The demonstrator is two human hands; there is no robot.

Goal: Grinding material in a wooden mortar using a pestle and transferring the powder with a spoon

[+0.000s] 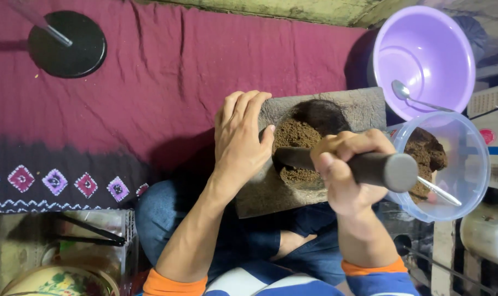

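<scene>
A grey stone mortar block (pixel 364 107) rests on my lap, its hollow filled with brown ground powder (pixel 294 137). My left hand (pixel 239 137) lies flat on the block's left edge, thumb at the rim of the hollow. My right hand (pixel 342 164) is wrapped around a dark cylindrical pestle (pixel 388 171), whose far end dips into the powder.
A clear plastic container (pixel 468 148) with brown lumps and a spoon (pixel 441 192) stands right of the block. Behind it sits a purple basin (pixel 430 33) holding a metal spoon (pixel 405 93). A maroon patterned cloth (pixel 150 82) covers the floor; a black round stand base (pixel 68 46) is far left.
</scene>
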